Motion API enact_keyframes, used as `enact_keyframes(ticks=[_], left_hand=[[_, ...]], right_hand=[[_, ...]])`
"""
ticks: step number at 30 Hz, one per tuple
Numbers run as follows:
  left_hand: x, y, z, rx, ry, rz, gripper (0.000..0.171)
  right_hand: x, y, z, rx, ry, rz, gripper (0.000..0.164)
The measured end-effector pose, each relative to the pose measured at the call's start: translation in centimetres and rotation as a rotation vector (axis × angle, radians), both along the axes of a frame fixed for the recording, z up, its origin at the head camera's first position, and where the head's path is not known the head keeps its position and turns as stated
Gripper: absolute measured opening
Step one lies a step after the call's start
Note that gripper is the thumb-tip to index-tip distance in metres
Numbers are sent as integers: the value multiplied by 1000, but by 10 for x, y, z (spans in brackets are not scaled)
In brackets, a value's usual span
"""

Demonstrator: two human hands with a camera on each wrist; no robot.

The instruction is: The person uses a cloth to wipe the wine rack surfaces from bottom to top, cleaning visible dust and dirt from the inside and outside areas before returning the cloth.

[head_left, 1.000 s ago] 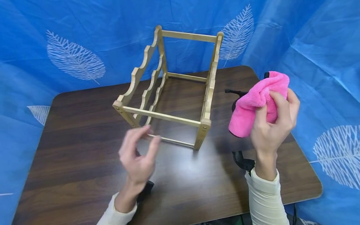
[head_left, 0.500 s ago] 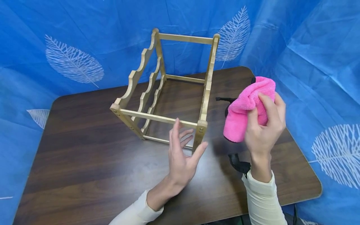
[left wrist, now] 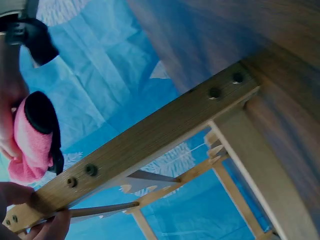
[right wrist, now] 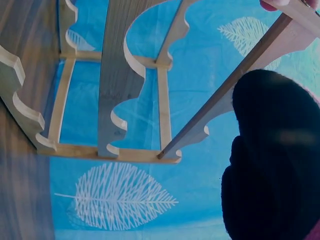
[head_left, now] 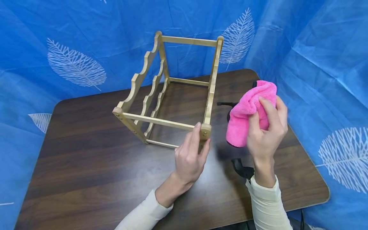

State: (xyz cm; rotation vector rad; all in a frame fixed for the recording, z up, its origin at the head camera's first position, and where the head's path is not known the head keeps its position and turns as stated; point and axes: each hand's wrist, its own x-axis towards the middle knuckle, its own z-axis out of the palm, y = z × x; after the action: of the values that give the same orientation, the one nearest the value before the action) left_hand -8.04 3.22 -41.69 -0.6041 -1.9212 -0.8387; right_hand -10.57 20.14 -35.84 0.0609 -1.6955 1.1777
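A pale wooden rack with scalloped rails, apparently a wine rack [head_left: 158,121], stands on the table. My left hand [head_left: 189,159] holds the top of its front right post [left wrist: 137,142], with thumb and fingers on either side of it in the left wrist view. To the right of the rack, my right hand [head_left: 267,132] pinches a bunched pink cloth [head_left: 240,118], raised over the table and apart from the wood. Dark material [right wrist: 275,165], apparently the cloth's black part, fills the right side of the right wrist view.
The dark brown wooden table [head_left: 86,166] has rounded corners. A blue curtain [head_left: 120,19] with white leaf prints hangs behind and beside it. Black straps and mounts [head_left: 242,169] sit by the right wrist, and a black piece [head_left: 225,103] shows behind the cloth.
My left hand has moved right from the rack's front and taken hold of its front right post. The right hand has shifted slightly left with the cloth.
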Motion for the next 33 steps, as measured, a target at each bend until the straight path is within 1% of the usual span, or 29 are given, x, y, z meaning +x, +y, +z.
enact_keyframes(ticks=[5, 9, 11, 15, 19, 22, 24, 28, 33], left_hand=[[4, -4, 5, -5, -67, -20, 49], [8, -11, 8, 32, -114, -39, 47], [10, -16, 7, 49, -122, -57, 45], [15, -26, 6, 64, -114, -112, 39], [22, -38, 7, 69, -103, -175, 36], [25, -50, 9, 72, -112, -232, 34], [25, -60, 11, 80, -137, -272, 34], [22, -85, 16, 99, -182, -349, 36], [11, -116, 24, 62, -253, -425, 41]], right_hand=[[2, 0, 2, -1, -3, -2, 24], [1, 2, 2, 5, -6, -6, 24], [1, 2, 3, 6, -7, -13, 24], [2, 3, 3, 9, -15, -14, 24], [1, 4, 3, 11, -21, -11, 24], [1, 4, 4, 2, -13, -26, 23], [0, 3, 5, -9, -3, -42, 22], [-1, 3, 7, -39, 23, -59, 21], [-4, 3, 9, -60, 41, -66, 26]])
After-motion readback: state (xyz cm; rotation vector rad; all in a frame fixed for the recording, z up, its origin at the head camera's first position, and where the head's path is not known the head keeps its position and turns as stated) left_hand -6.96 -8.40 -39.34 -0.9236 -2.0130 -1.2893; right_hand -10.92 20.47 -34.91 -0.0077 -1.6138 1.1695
